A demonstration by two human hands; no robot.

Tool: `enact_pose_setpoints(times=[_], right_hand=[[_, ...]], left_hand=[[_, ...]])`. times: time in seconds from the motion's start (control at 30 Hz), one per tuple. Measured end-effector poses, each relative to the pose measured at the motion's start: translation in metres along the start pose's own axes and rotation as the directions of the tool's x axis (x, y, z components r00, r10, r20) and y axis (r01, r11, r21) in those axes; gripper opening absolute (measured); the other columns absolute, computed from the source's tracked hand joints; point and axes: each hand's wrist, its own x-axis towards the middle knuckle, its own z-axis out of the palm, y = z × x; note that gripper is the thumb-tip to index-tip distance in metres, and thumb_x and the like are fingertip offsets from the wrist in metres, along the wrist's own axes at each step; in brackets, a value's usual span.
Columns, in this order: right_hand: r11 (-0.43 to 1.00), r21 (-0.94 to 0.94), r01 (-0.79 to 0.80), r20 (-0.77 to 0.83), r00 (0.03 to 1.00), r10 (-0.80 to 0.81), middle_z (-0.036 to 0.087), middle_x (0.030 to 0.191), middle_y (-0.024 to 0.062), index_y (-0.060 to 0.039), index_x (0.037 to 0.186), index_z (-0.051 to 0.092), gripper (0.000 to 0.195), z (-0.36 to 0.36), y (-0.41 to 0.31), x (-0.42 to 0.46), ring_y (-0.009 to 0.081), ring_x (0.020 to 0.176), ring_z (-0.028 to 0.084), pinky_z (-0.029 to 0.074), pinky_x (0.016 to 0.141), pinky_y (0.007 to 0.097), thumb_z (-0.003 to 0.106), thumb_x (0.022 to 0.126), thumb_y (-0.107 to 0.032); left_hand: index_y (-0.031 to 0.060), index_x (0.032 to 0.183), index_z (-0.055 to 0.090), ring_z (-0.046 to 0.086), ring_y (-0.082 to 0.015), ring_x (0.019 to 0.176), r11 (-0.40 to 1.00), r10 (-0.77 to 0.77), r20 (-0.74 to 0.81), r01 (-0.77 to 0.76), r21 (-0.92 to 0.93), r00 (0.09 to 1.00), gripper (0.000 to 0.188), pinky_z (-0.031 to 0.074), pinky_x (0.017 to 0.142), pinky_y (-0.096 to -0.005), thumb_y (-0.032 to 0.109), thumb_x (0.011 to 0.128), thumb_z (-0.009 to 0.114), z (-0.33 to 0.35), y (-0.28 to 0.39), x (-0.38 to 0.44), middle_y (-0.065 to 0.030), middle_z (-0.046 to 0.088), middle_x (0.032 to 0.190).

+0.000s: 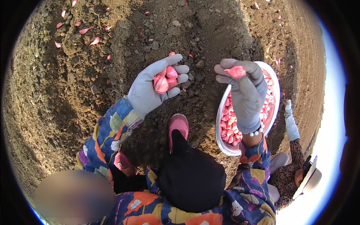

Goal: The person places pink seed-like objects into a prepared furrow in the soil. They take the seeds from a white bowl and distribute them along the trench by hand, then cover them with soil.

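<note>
My left hand (152,84), in a pale grey glove, is cupped palm up around several pink-coated garlic cloves (161,84). My right hand (247,90), in a soiled grey glove with a white bead bracelet at the wrist, pinches one pink garlic clove (236,72) between thumb and fingers. Below and behind this hand stands an oval basin (221,140) with a pale rim, holding many pink cloves (229,126); the hand and forearm hide part of it. Brown soil lies between my two hands.
Pink cloves (95,41) lie scattered on the soil at the upper left, and a few more at the upper right (277,61). My pink shoe (179,125) is on the soil between my arms. A co-worker (287,174) in a brimmed hat crouches at the right, one gloved arm stretched forward.
</note>
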Motion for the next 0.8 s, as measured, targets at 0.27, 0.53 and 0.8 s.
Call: enact_pose_setpoints(times=[0.27, 0.53, 0.8], right_hand=[[0.487, -0.872, 0.045, 0.066, 0.997, 0.027, 0.06, 0.073, 0.005, -0.0043, 0.081, 0.059, 0.009, 0.015, 0.015, -0.004, 0.0149, 0.062, 0.058, 0.047, 0.057, 0.0273, 0.062, 0.079, -0.013], [0.422, -0.891, -0.169, -0.117, 0.982, 0.147, 0.061, 0.07, 0.011, -0.0043, 0.085, 0.058, 0.019, 0.066, 0.102, -0.076, 0.0246, 0.063, 0.062, 0.049, 0.059, 0.0339, 0.063, 0.079, -0.022], [0.305, -0.866, -0.396, -0.449, 0.884, -0.129, 0.064, 0.078, 0.0148, -0.0037, 0.09, 0.062, 0.018, 0.001, 0.19, -0.052, 0.0296, 0.072, 0.063, 0.048, 0.065, 0.0379, 0.062, 0.081, -0.019]], left_hand=[[0.0023, 0.132, 0.039, 0.06, -0.02, 0.094, 1.0, 0.006, 0.097, -0.003, -0.025, 0.995, 0.046, 0.055, 0.055, -0.0254, 0.019, 0.09, 0.046, -0.012, 0.023, -0.004, -0.0144, 0.056, 0.116], [0.0037, 0.127, 0.045, 0.063, -0.0232, 0.087, 0.962, -0.006, 0.156, 0.048, -0.268, 0.988, 0.04, 0.057, 0.053, -0.0291, 0.015, 0.089, 0.046, -0.017, 0.019, -0.004, -0.0157, 0.058, 0.109], [0.0043, 0.124, 0.047, 0.062, -0.0246, 0.095, 0.957, 0.036, 0.056, -0.018, -0.288, 0.998, 0.039, 0.058, 0.063, -0.0344, 0.017, 0.087, 0.048, -0.034, 0.014, -0.018, -0.0141, 0.058, 0.112]])
